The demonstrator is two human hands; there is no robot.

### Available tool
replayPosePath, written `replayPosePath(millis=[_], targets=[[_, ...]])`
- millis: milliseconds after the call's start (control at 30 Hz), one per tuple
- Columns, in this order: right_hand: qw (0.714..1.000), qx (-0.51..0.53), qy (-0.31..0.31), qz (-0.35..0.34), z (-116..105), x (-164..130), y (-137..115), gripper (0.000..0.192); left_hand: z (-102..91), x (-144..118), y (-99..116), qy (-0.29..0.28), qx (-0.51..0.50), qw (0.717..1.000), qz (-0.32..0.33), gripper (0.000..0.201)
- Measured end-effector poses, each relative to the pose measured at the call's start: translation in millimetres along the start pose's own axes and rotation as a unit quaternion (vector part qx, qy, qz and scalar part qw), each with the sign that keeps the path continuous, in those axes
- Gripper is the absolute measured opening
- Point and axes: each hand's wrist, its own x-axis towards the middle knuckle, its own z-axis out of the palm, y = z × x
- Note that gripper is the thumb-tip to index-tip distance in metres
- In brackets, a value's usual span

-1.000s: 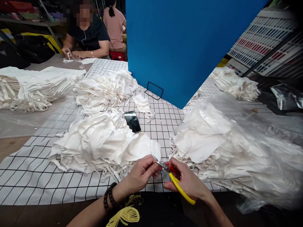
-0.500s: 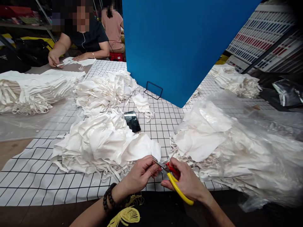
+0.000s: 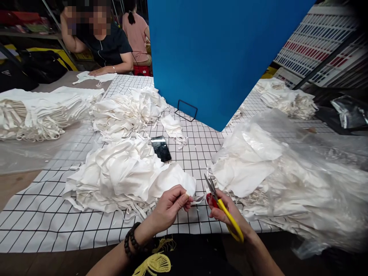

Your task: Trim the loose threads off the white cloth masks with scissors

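Observation:
My right hand [image 3: 230, 209] is closed around scissors [image 3: 224, 209] with one yellow and one red handle; their blades point up and stand slightly apart. To the left, my left hand [image 3: 175, 203] pinches the edge of a white cloth piece [image 3: 176, 178] with thin straps. That piece hangs over the front of a loose heap of white cloth pieces [image 3: 120, 172]. A strap end [image 3: 198, 199] pokes out from my left fingers toward the scissors. The blades are apart from the cloth in my left hand. What lies inside my left fingertips is hidden.
Right of my hands lies a white cloth heap in a clear plastic bag [image 3: 287, 168]. A phone [image 3: 161, 148] rests behind the left heap. A large blue board [image 3: 218, 65] stands on the checked tablecloth [image 3: 57, 226]. Across the table sits a person [image 3: 100, 46].
My right hand has drawn the scissors right, away from my left fingers, and their blades have spread and tilted up. The person across has raised one hand toward the head.

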Motion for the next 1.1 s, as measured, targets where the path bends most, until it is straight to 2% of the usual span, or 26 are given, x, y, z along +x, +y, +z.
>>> replayPosePath(millis=[67, 133, 167, 233, 267, 300, 333, 367, 400, 433, 467, 500, 533, 567, 600, 633, 667, 700, 733, 767, 800, 833, 900, 967, 1033, 1100], targets=[[0.999, -0.015, 0.028, 0.026, -7, -2, 2, 0.042, -12.9, 0, 13, 0.045, 0.004, 0.999, 0.016, 0.025], [0.993, -0.038, 0.093, 0.065, -16, -4, 5, 0.043, -36.4, -1, 37, 0.135, 0.024, 0.989, 0.063, 0.021], [0.987, -0.048, 0.134, 0.077, -22, -4, 6, 0.044, -51.8, -1, 52, 0.197, 0.033, 0.974, 0.103, 0.019], [0.972, -0.061, 0.217, 0.070, -34, -4, 10, 0.045, -87.1, -1, 83, 0.317, 0.039, 0.923, 0.215, 0.017], [0.964, -0.069, 0.249, 0.056, -40, -3, 12, 0.046, -105.6, 0, 98, 0.363, 0.053, 0.891, 0.268, 0.016], [0.958, -0.084, 0.272, 0.040, -44, -1, 13, 0.046, -123.5, 1, 110, 0.397, 0.091, 0.865, 0.294, 0.015], [0.952, -0.106, 0.285, 0.027, -47, 0, 15, 0.045, -139.9, 3, 120, 0.422, 0.145, 0.848, 0.288, 0.014], [0.949, -0.126, 0.289, 0.018, -48, 2, 17, 0.043, -154.1, 5, 127, 0.435, 0.219, 0.840, 0.239, 0.015], [0.947, -0.152, 0.284, 0.016, -47, 5, 19, 0.041, -165.1, 7, 131, 0.436, 0.309, 0.830, 0.161, 0.018], [0.942, -0.192, 0.273, 0.021, -44, 7, 20, 0.037, -172.1, 10, 132, 0.426, 0.401, 0.809, 0.065, 0.020], [0.934, -0.241, 0.263, 0.029, -39, 10, 21, 0.033, -174.6, 11, 131, 0.405, 0.482, 0.776, -0.030, 0.022], [0.920, -0.292, 0.257, 0.040, -32, 13, 22, 0.029, -172.1, 12, 128, 0.382, 0.546, 0.739, -0.101, 0.027], [0.904, -0.341, 0.255, 0.049, -26, 16, 23, 0.025, -164.6, 12, 123, 0.363, 0.588, 0.708, -0.143, 0.034], [0.885, -0.383, 0.257, 0.056, -20, 18, 23, 0.021, -152.5, 11, 117, 0.349, 0.608, 0.697, -0.152, 0.042], [0.871, -0.411, 0.262, 0.060, -15, 20, 23, 0.017, -136.6, 11, 109, 0.337, 0.607, 0.707, -0.132, 0.048], [0.865, -0.419, 0.268, 0.060, -10, 21, 23, 0.014, -118.3, 10, 100, 0.332, 0.586, 0.732, -0.097, 0.046], [0.864, -0.418, 0.274, 0.058, -7, 21, 21, 0.012, -98.6, 11, 89, 0.294, 0.547, 0.781, -0.061, 0.041], [0.862, -0.419, 0.279, 0.059, -5, 19, 19, 0.010, -79.0, 12, 77, 0.229, 0.489, 0.841, -0.038, 0.036], [0.860, -0.420, 0.284, 0.056, -3, 15, 16, 0.008, -60.4, 15, 64, 0.136, 0.418, 0.897, -0.051, 0.034], [0.861, -0.419, 0.285, 0.045, 0, 10, 12, 0.006, -43.4, 19, 49, 0.049, 0.341, 0.935, -0.083, 0.035], [0.866, -0.415, 0.278, 0.023, 4, 5, 8, 0.005, -28.5, 25, 34, -0.023, 0.259, 0.958, -0.123, 0.038], [0.876, -0.406, 0.261, -0.008, 8, -2, 4, 0.005, -15.7, 32, 19, -0.065, 0.180, 0.968, -0.164, 0.041], [0.908, -0.362, 0.192, -0.082, 21, -14, -2, 0.009, 4.5, 46, -7, -0.101, 0.023, 0.962, -0.252, 0.046], [0.938, -0.299, 0.114, -0.134, 36, -22, -5, 0.015, 19.3, 60, -25, -0.132, -0.105, 0.929, -0.329, 0.047], [0.954, -0.253, 0.071, -0.143, 47, -24, -7, 0.017, 30.5, 73, -33, -0.165, -0.177, 0.897, -0.371, 0.045], [0.963, -0.232, 0.046, -0.125, 54, -23, -9, 0.017, 38.8, 84, -33, -0.182, -0.202, 0.884, -0.380, 0.040]])
